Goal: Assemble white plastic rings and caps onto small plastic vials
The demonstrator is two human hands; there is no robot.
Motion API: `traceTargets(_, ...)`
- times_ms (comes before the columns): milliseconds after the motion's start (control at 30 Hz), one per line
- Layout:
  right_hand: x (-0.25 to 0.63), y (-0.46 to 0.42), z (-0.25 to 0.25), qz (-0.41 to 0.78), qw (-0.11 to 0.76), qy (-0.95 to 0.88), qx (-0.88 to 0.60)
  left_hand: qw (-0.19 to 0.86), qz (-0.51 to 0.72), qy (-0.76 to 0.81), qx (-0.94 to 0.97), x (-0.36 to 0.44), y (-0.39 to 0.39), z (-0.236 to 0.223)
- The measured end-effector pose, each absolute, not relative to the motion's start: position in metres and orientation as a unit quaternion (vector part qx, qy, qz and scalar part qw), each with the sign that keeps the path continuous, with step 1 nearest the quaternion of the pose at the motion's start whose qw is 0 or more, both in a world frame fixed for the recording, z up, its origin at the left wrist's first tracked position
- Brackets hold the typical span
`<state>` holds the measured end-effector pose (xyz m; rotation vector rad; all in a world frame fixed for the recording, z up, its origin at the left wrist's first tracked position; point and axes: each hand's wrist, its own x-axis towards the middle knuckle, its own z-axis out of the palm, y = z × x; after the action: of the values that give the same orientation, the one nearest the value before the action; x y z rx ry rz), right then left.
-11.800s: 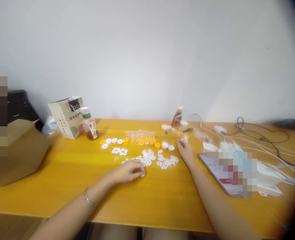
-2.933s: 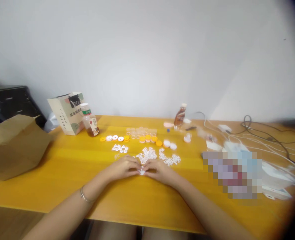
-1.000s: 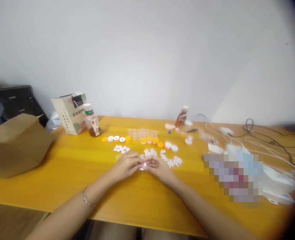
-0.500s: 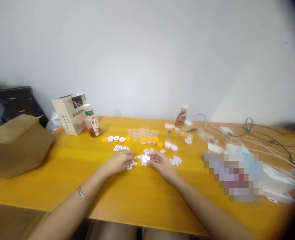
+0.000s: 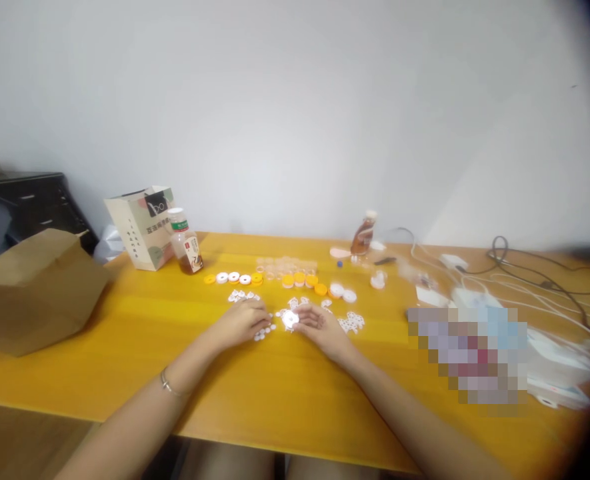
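Observation:
My right hand (image 5: 325, 328) holds a white round disc with a centre hole (image 5: 290, 319) between thumb and fingers. Small white printed pieces lie beneath and around that disc. Just left of it, my left hand (image 5: 245, 320) is closed, fingertips down at a scatter of small white round pieces (image 5: 259, 336); whatever they pinch is hidden. Beyond the left hand sits a cluster of white cut-out pieces (image 5: 242, 296). More such pieces (image 5: 353, 322) lie right of my right hand. Farther back are a row of white and yellow discs (image 5: 233, 277) and several yellow-topped round pieces (image 5: 299, 279).
Clear rings (image 5: 287, 265) stand behind the rows. At the back left are a labelled bottle (image 5: 187, 243) and a paper bag (image 5: 142, 230); a brown bag (image 5: 37, 293) lies nearer. A tilted bottle (image 5: 363, 235) stands back right. Cables (image 5: 539, 293) and a blurred-out patch (image 5: 467, 353) occupy the right.
The holed disc in my right hand has shifted very slightly left. My left hand stays nearly in place over the small round pieces.

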<state>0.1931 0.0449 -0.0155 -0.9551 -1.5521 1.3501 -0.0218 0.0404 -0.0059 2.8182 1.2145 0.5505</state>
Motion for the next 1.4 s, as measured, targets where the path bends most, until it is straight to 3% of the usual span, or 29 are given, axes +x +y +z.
traceTargets(267,0.192,0.043,-0.015,0.561,0.415,-0.621,-0.356,-0.057,0.299,0.327,0.895,-0.007,0.030,-0.006)
traceTargets(600,0.192,0.043,-0.015,0.589,0.399,-0.615,-0.340,-0.154,0.278,0.304,0.898,0.000,0.029,-0.010)
traceTargets(1267,0.196,0.048,-0.019,0.566,0.426,-0.605,-0.362,-0.019,0.327,0.337,0.883,-0.005,0.031,-0.005)
traceTargets(1400,0.196,0.048,-0.019,0.543,0.441,-0.603,-0.384,0.009,0.256,0.374,0.891,-0.012,0.036,-0.004)
